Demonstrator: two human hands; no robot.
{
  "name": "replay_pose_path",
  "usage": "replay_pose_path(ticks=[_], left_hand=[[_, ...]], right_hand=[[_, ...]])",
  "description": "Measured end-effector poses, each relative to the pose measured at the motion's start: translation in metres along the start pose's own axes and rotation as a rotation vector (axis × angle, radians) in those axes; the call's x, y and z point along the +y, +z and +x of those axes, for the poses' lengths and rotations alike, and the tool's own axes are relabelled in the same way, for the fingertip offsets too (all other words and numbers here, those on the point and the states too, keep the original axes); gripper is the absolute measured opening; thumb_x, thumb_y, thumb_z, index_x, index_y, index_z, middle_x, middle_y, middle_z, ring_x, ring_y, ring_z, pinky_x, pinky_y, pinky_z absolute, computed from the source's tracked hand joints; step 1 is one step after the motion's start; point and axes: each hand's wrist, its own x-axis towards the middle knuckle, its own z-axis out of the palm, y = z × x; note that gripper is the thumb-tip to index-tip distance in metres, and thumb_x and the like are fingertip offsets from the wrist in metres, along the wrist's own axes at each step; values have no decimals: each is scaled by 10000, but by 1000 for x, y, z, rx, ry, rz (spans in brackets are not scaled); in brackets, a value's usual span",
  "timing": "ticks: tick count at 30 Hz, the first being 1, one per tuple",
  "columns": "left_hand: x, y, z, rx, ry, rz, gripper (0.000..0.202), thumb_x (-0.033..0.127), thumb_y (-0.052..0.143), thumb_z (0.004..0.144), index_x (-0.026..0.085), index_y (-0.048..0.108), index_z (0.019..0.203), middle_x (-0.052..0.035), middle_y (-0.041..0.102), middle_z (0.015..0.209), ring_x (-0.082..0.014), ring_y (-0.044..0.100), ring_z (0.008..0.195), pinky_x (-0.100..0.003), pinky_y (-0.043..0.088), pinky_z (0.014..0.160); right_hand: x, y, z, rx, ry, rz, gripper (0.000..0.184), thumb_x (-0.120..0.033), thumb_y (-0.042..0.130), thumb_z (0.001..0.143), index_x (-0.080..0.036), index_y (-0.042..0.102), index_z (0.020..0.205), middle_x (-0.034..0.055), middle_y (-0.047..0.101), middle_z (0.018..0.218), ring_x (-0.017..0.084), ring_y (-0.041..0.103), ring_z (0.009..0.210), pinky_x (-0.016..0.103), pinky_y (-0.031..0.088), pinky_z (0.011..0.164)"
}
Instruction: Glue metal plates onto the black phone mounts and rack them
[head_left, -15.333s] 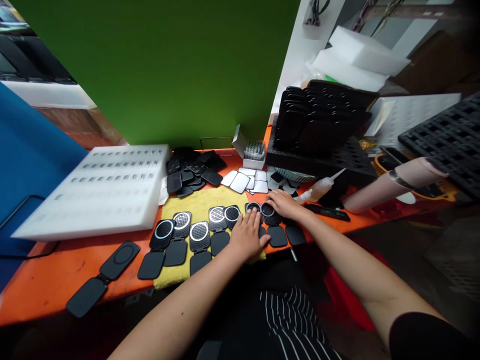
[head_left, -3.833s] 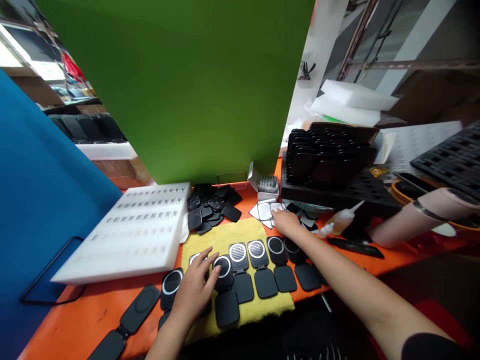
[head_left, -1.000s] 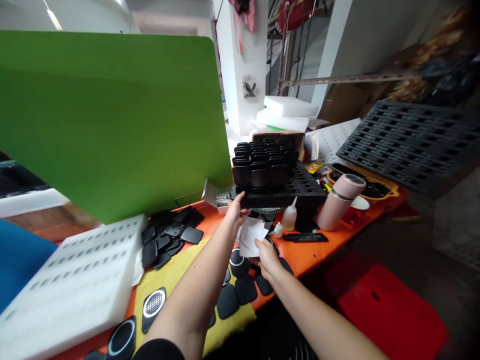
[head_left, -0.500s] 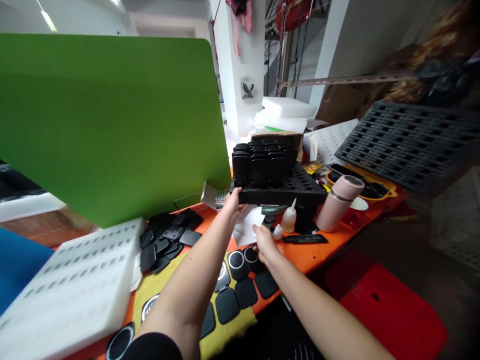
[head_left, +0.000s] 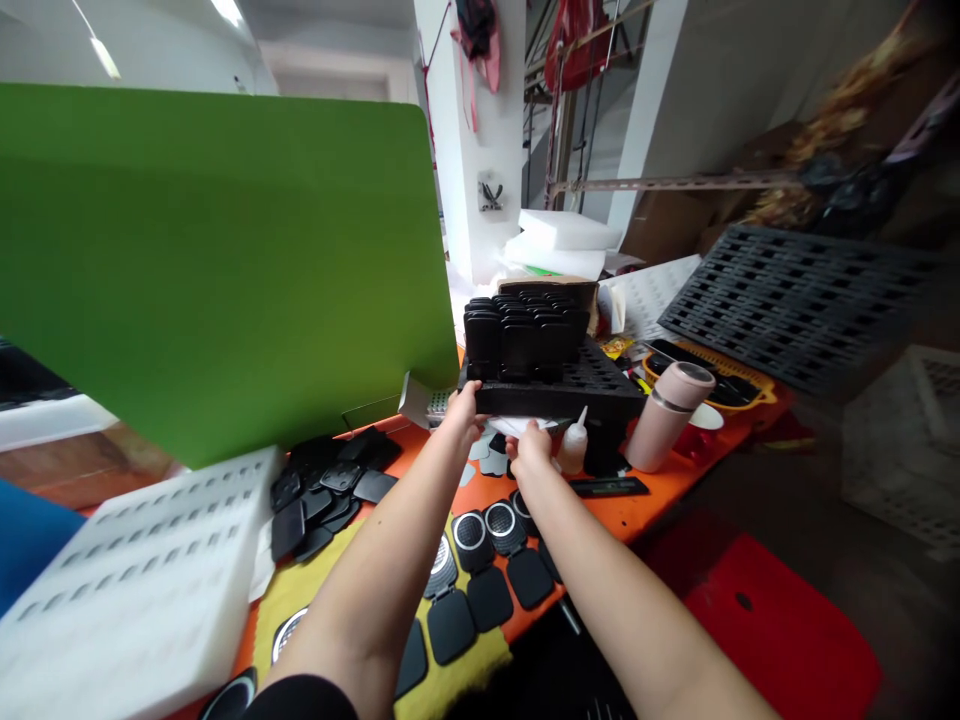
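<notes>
My left hand (head_left: 466, 410) grips the near left corner of a black slotted tray (head_left: 517, 402), its thumb up against the tray's edge. Rows of black flat cases (head_left: 517, 340) stand upright in that tray. With my right hand (head_left: 531, 450) I pinch white paper (head_left: 521, 426), most of which is hidden beneath the tray. Small pale pieces (head_left: 491, 460) lie on the orange tabletop between my hands. Just right of my right hand stands a squeeze bottle (head_left: 574, 446) with a pointed tip.
Opened black cases with round mesh inserts (head_left: 471, 530) lie on a yellow cloth (head_left: 469, 675). A heap of black pieces (head_left: 330, 490) and a white slotted foam block (head_left: 150, 570) are at left. A pink flask (head_left: 670, 415) stands right; a green panel (head_left: 225, 270) rises behind.
My right hand has moved forward, carrying the white paper under the tray. The pale pieces on the table have come into sight. My left hand stays at the tray's corner.
</notes>
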Motion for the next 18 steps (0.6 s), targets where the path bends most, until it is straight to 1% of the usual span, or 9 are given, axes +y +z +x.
replay_pose_path(ticks=[2,5,6,8,12,14,16,18], left_hand=[[0,-1,-2,0,8,6,337,409,598,658,209,498,910,-31,583,680,-174,568,487,-267,415,443],[-2,-3,-4,5,16,5,312,391,591,665,212,498,902,-26,578,668,-159,543,451,-273,416,437],[-2,-3,-4,8,19,4,306,387,591,666,214,497,900,-24,575,666,-155,536,444,-273,415,435],[-2,-4,-4,15,27,0,297,381,595,667,214,499,893,-21,570,662,-150,534,447,-267,415,435],[-2,-4,-2,15,37,-10,295,377,613,661,208,501,876,-19,563,658,-152,552,482,-249,416,441],[-2,-5,-1,12,34,-12,305,385,618,657,207,498,873,-20,562,652,-158,555,487,-249,414,438],[-4,-6,1,10,29,-11,309,397,618,655,208,494,866,-17,558,644,-161,555,482,-252,412,437],[-6,-7,3,5,24,-10,307,405,616,655,212,491,857,-10,554,640,-160,556,473,-256,411,442]], right_hand=[[-5,6,-4,-70,45,75,134,-220,357,843,-174,464,909,-18,557,580,87,572,501,171,488,449],[-4,7,-10,-193,109,148,122,-91,390,793,-127,498,838,45,613,666,111,627,638,199,535,582],[-3,5,-10,-209,121,161,135,-57,391,778,-115,502,830,59,618,678,116,632,656,201,537,603],[-2,2,-7,-186,123,183,163,-31,372,779,-110,493,853,56,613,680,109,632,652,199,537,621],[1,3,0,-87,59,233,142,-108,361,834,-166,460,918,8,603,731,63,623,684,161,522,670],[6,6,-2,-108,55,241,100,-158,405,829,-169,481,892,21,617,763,77,627,736,174,520,696],[13,7,-5,-150,71,235,85,-181,441,810,-155,508,856,49,634,772,110,632,762,210,524,709],[19,5,-5,-159,79,224,110,-190,421,812,-147,518,844,64,644,773,125,634,764,231,521,718]])
